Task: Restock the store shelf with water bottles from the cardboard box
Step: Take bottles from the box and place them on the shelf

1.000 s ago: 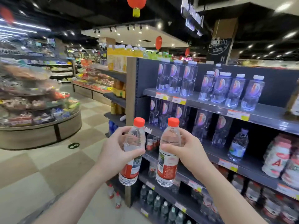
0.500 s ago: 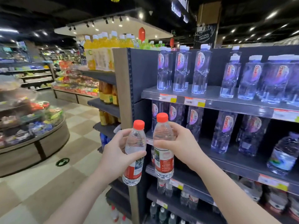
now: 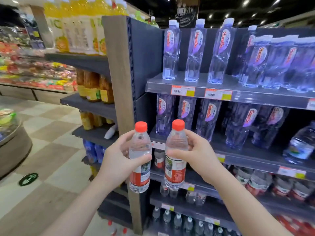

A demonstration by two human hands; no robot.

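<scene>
A person stands close to a store shelf [image 3: 187, 82], both arms out in front. The left hand [image 3: 119, 160] wraps its fingers around a red-capped water bottle [image 3: 140, 157], held upright. Just to its right, the right hand [image 3: 197, 155] grips a second red-capped bottle [image 3: 175, 154], also upright. Beyond them, tall clear bottles [image 3: 192, 51] stand in rows on dark shelves; orange drinks [image 3: 93, 87] sit to the left.

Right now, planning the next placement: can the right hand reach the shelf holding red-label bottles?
Probably yes. The right hand grips its red-capped bottle just in front of that shelf, and nothing stands between them; the left hand holds the other bottle off to the side.
</scene>
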